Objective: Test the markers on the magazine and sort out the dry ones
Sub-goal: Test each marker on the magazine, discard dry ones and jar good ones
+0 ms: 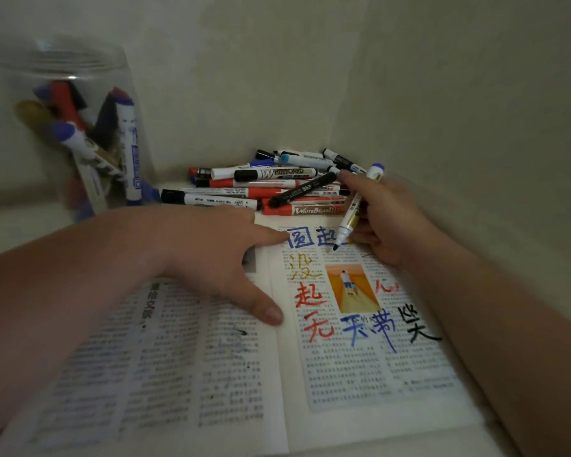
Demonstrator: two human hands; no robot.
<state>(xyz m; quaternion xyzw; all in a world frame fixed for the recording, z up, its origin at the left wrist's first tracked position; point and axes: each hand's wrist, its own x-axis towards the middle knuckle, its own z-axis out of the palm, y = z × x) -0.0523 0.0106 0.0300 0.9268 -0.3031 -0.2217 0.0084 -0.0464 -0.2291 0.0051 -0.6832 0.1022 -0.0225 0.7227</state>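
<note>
At the near edge, the magazine (pixel 211 374) lies open flat and fills most of the surface. Its left page is print only. The right page carries the test strokes (pixel 314 293): big characters in blue, gold, red and black.

Left hand (pixel 211 255) is spread wide, fingers straight, with thumb and index pressed on the left page by the spine. It holds nothing. Likely it is there as a clamp, so the pages don't lift or slide under the writing stroke.

Right hand (pixel 386 219) pinches one blue marker (pixel 353 212) in a writing grip, uncapped nib down. The nib sits at the end of the blue characters on the top line. Can't tell whether it touches the paper or is just off it. The heel of the hand rests on the right page, which would steady the stroke. Judgement: mid-test of this marker, and the blue ink beside the nib suggests it isn't dry.

Beyond the top edge, the marker pile (pixel 271 186) lies loose in the wall corner, close to the right hand. It is probably one sorting group — untested or finished, can't tell.

Far left, a clear jar (pixel 80 127), blurred, holds several markers leaning inside. It is kept well apart from the pile — presumably the other group. Which group is the dry one can't be read from here.
</note>
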